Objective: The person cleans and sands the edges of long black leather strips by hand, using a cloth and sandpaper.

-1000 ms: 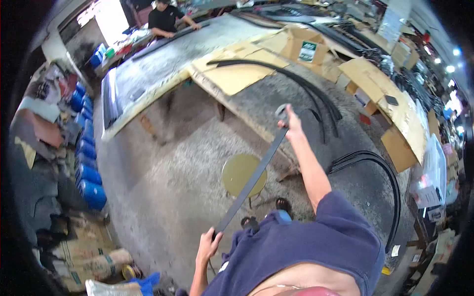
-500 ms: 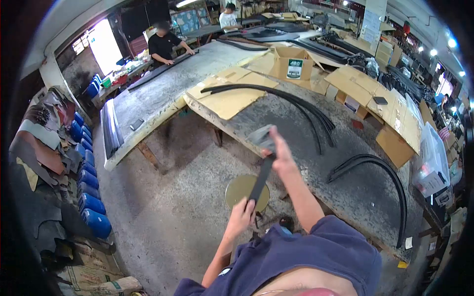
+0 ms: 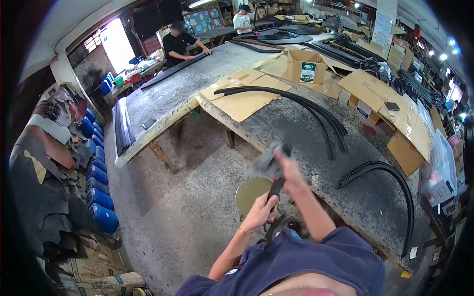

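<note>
My left hand (image 3: 261,213) is closed around a long black strip (image 3: 277,187), whose lower end hangs down in front of my shirt. My right hand (image 3: 292,173), blurred by motion, is closed on a crumpled grey cloth (image 3: 266,163) at the strip's upper part. Whether the cloth wraps all the way round the strip cannot be made out. Beneath the hands stands a round stool (image 3: 249,198) with a greenish top. On the dark worktable (image 3: 296,129) beside me lie bundles of curved black strips (image 3: 316,117), with more curved strips (image 3: 395,175) nearer to me.
Flattened cardboard (image 3: 244,101) and an open cardboard box (image 3: 307,69) are on the worktable. A phone (image 3: 392,106) lies on cardboard at the right. Blue drums (image 3: 102,217) line the left side. A person in black (image 3: 176,47) works at the far table; another in white stands behind.
My right hand and the cloth have come down along the strip, closer to my left hand. My left hand has moved slightly right and up in view, and the whole view has shifted a little.
</note>
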`<action>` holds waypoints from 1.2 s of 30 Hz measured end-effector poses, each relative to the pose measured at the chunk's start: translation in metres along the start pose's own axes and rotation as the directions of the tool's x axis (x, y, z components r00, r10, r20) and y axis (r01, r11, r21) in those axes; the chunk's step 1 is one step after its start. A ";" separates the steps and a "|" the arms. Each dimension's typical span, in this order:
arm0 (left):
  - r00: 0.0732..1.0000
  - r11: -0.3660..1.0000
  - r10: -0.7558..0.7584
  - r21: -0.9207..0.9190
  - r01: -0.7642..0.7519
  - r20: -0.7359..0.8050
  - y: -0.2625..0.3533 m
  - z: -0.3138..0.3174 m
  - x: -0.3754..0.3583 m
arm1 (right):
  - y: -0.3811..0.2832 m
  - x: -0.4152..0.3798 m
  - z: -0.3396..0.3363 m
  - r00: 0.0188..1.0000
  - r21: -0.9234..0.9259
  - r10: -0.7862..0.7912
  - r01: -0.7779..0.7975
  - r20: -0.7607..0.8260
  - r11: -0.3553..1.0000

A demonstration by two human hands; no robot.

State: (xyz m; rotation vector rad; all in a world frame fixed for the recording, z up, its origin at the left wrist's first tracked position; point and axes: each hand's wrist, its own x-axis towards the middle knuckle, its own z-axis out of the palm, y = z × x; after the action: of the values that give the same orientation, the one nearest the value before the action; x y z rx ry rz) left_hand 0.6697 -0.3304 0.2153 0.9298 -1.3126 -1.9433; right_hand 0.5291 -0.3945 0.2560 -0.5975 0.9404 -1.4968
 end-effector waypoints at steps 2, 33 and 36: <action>0.997 0.999 0.012 0.035 -0.014 0.070 -0.007 0.007 -0.013 | -0.038 0.016 -0.020 0.999 0.133 0.019 -0.014 -0.030 0.991; 0.993 0.990 -0.039 0.134 0.053 -0.109 -0.038 0.109 0.073 | -0.126 0.085 -0.156 0.971 0.469 -0.036 -0.082 0.238 0.880; 0.995 0.980 -0.049 0.189 0.064 -0.086 -0.045 0.122 0.082 | -0.167 0.123 -0.187 0.955 0.421 -0.289 0.290 -0.069 0.859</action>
State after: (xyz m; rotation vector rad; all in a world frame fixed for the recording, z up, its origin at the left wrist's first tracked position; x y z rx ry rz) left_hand 0.5190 -0.3183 0.1877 1.1383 -1.4592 -1.8242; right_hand 0.2644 -0.4807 0.2745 -0.4239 0.5052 -1.9066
